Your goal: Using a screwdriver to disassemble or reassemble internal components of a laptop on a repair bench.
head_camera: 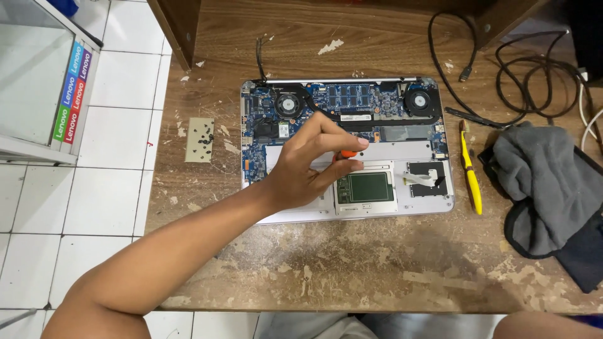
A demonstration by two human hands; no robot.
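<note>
An opened silver laptop (pixel 408 151) lies bottom-up on a worn wooden table (pixel 377 263), its blue circuit board, two fans and a green-faced part exposed. My left hand (pixel 304 169) reaches in from the lower left and rests over the middle of the laptop. Its fingers are pinched on a small orange-handled tool (pixel 347 154), most of which is hidden by the fingers. My right hand is out of view.
A small beige pad with several black screws (pixel 200 139) lies left of the laptop. To the right are a yellow toothbrush (pixel 470 179), a grey cloth (pixel 546 182) and black cables (pixel 527 81). A glass cabinet (pixel 38 75) stands on the white tile floor at left.
</note>
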